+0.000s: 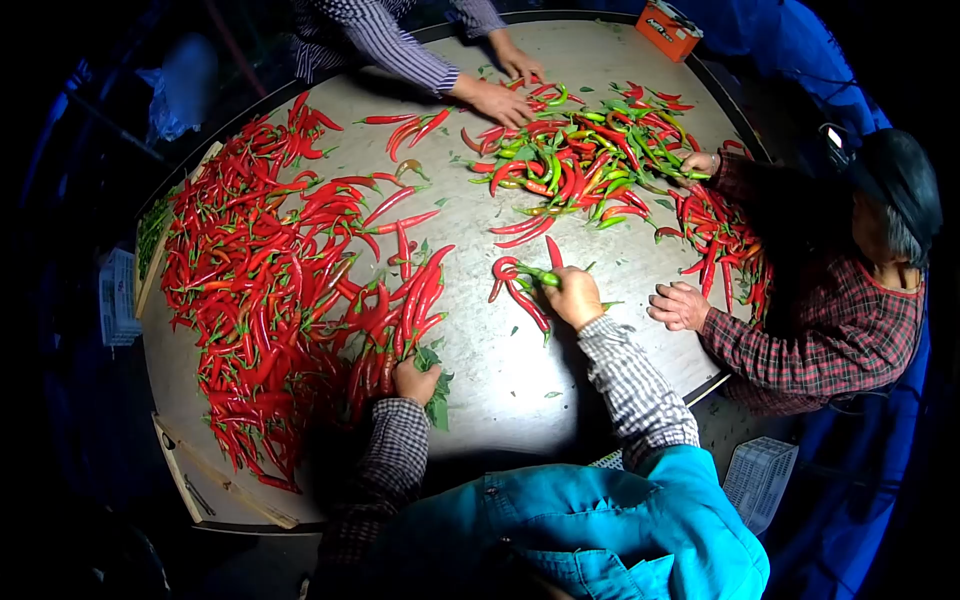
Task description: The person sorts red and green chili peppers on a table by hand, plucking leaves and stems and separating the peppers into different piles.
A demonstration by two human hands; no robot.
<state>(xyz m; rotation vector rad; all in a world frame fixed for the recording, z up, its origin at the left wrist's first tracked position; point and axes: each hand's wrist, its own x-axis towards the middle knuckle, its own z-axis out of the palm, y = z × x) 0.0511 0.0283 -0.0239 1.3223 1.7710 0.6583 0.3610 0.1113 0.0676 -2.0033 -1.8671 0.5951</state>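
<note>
My left hand [415, 381] is closed at the lower edge of the large red heap, around the stem ends of a bunch of red chili peppers [420, 300]. Green leaves [437, 398] stick out beside it. My right hand [575, 298] is closed on a green chili pepper [541, 276] in the middle of the table. A few red chili peppers [527, 308] lie just left of that hand, close to its fingertips. What sits deeper inside either palm is hidden.
A big heap of red chili peppers [250, 270] covers the left of the round metal table [500, 400]. Mixed red and green peppers [590, 150] lie at the back. Two co-workers' hands [500, 100] [680, 306] reach in. An orange box [668, 30] stands on the far rim.
</note>
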